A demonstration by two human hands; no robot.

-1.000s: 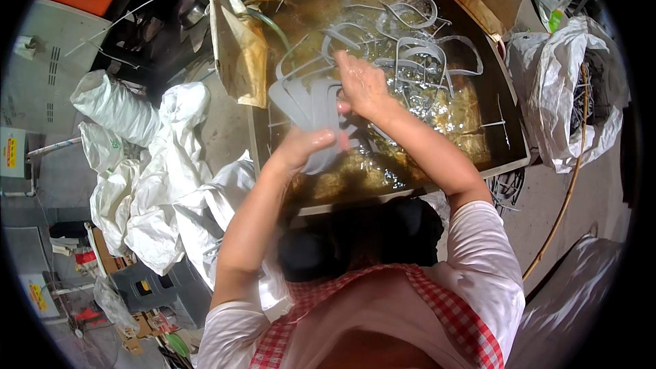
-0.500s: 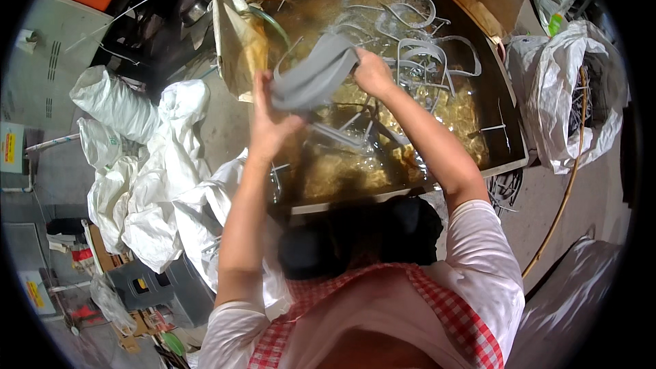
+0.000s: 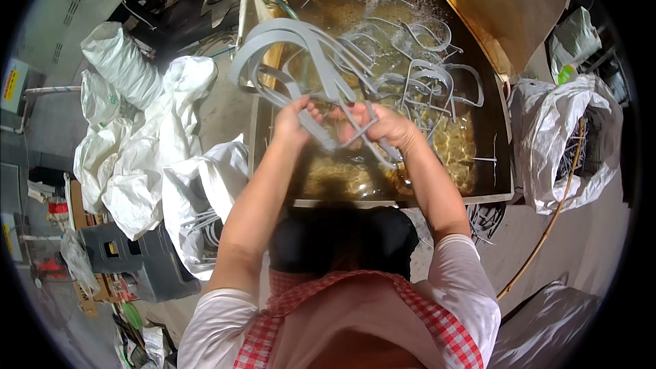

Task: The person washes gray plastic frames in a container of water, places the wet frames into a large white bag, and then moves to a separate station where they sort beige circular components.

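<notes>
A bundle of flat grey curved strips [image 3: 280,31], bent into long loops, is held up over a shallow tank of water [image 3: 410,201]. My left hand [image 3: 298,121] is closed on the near ends of the strips. Close beside it, my right hand [image 3: 383,126] also grips strip ends, its fingers partly hidden behind them. The loops lean up and to the left, past the tank's left edge. Several more grey strips [image 3: 429,72] lie tangled in the water at the far right of the tank.
Left of the tank stand white woven sacks [image 3: 140,157], one with grey strips inside. At the right, an open white sack [image 3: 536,113] holds dark thin pieces, with a long stick [image 3: 553,222] across it. A brown board [image 3: 502,14] rises at the tank's far right.
The grey strips, bunched flat between my hands earlier, now fan out in loops up and left. My right hand has come down and nearer to my left hand.
</notes>
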